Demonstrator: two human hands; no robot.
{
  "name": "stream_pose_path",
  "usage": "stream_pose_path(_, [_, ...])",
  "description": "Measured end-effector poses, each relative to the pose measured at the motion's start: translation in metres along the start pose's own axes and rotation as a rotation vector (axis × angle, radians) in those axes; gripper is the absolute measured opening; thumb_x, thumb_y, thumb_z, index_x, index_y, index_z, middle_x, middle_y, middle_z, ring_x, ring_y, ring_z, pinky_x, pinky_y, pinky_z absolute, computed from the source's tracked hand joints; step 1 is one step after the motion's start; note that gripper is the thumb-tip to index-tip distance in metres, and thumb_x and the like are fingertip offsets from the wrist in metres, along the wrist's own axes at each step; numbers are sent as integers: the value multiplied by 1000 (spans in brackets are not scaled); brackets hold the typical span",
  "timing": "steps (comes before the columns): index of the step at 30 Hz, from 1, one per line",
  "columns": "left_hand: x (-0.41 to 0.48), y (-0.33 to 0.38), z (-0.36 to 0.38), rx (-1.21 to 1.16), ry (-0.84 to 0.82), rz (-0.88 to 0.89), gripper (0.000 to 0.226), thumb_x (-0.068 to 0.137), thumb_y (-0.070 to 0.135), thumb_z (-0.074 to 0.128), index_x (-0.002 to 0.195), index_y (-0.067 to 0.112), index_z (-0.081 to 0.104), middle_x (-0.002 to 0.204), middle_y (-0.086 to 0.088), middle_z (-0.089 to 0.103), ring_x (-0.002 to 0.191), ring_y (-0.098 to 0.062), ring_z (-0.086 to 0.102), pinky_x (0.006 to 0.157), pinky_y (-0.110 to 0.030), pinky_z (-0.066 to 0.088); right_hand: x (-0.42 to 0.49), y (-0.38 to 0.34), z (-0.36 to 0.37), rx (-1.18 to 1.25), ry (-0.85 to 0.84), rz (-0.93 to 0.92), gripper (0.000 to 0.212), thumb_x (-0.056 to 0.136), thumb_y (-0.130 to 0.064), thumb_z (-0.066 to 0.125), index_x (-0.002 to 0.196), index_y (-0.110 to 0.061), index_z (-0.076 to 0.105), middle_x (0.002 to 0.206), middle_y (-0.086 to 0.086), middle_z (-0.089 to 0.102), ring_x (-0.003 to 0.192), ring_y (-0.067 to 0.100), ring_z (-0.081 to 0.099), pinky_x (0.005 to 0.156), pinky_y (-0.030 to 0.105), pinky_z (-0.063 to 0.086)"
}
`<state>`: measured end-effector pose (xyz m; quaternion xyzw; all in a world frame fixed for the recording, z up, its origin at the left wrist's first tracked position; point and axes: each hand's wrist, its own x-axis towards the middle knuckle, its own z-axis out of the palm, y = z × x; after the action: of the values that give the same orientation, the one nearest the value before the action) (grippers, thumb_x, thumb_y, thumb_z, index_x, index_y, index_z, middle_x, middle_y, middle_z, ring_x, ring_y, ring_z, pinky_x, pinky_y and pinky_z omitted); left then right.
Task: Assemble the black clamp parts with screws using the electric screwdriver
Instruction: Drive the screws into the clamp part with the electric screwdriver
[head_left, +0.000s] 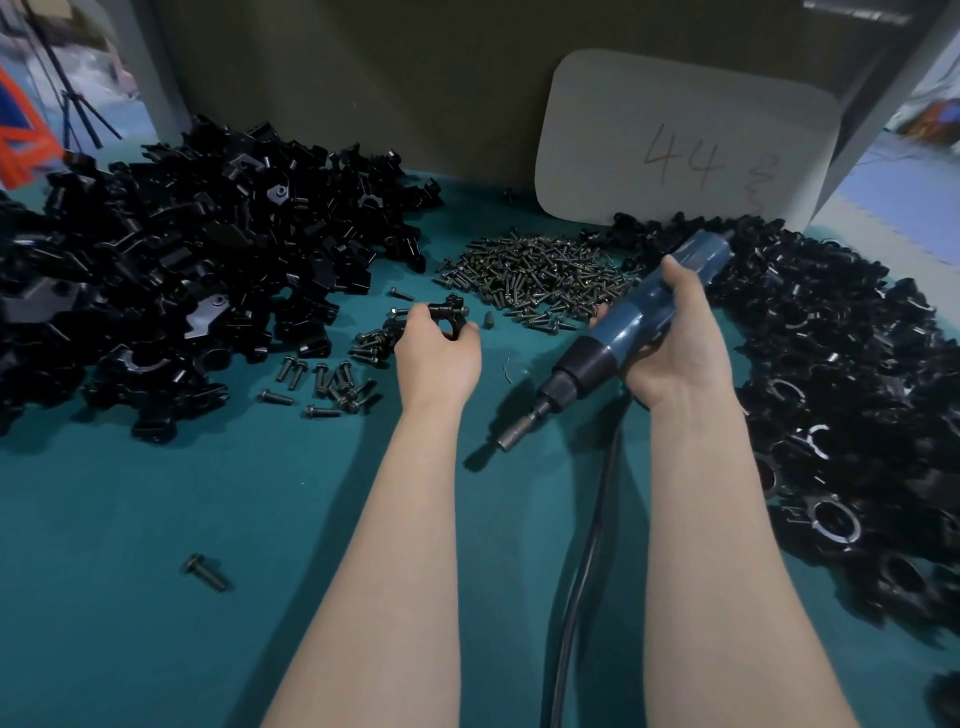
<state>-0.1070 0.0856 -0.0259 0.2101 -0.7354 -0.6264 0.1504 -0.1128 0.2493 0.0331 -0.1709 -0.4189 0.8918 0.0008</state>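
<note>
Loose screw (205, 571) lay lower left, nearest cam. L hand (439, 353) pinched a black clamp (448, 314) at frame centre; R hand (670, 353) wrapped the electric screwdriver (623, 338), bit (511, 439) aimed down-left, well apart from it. Risk: fingertip-only pinch could let clamp spin under torque, cross-threading the screw.

Left forearm (389, 545) and right forearm (727, 545) are bare as far as the view shows, slim and smooth. The left hand (439, 358) and right hand (675, 343) are bare too.
</note>
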Motion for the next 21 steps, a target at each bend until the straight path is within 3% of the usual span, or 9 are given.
stream_pose_path(3, [2, -1, 1, -28, -7, -16, 12, 93, 18, 58, 102, 16, 50, 87, 0, 61, 85, -25, 69, 73, -36, 55, 0, 2, 1, -38, -47, 51, 31, 83, -33, 69, 102, -15, 54, 94, 7, 55, 74, 22, 60, 68, 33, 55])
stream_pose_path(7, [3, -2, 1, -40, -10, -28, 12, 93, 18, 59, 101, 18, 50, 87, 1, 61, 86, -25, 69, 78, -39, 57, 0, 2, -1, 8, -172, 112, 38, 84, -37, 66, 111, -13, 52, 83, 7, 58, 62, 20, 61, 63, 28, 53])
stream_pose_path(11, [3, -2, 1, -40, -15, -30, 12, 94, 18, 58, 102, 17, 50, 85, 2, 60, 86, -25, 70, 78, -39, 57, 0, 2, -4, 54, -253, 121, 42, 87, -35, 64, 118, -12, 50, 98, 16, 63, 73, 23, 65, 75, 34, 55])
stream_pose_path(15, [2, -2, 1, -43, -25, -29, 12, 93, 18, 59, 101, 17, 50, 86, 1, 61, 86, -24, 69, 81, -40, 57, 1, -3, -4, -6, -243, 140, 38, 85, -29, 65, 113, -10, 48, 92, 13, 59, 76, 25, 65, 83, 38, 55])
stream_pose_path(18, [3, -1, 1, -95, -24, -56, 14, 93, 17, 59, 88, 23, 48, 80, 3, 60, 88, -25, 70, 82, -40, 58, 1, -1, -3, -109, -224, 156, 17, 88, -9, 60, 100, -8, 47, 84, 13, 60, 72, 22, 64, 75, 37, 57])
stream_pose_path(21, [4, 1, 1, -155, -22, -80, 21, 93, 15, 60, 82, 25, 45, 73, 6, 60, 87, -24, 71, 87, -43, 57, 1, 5, 3, -304, -138, 76, 10, 88, 0, 57, 86, -5, 48, 74, 13, 60, 58, 18, 61, 59, 30, 56])
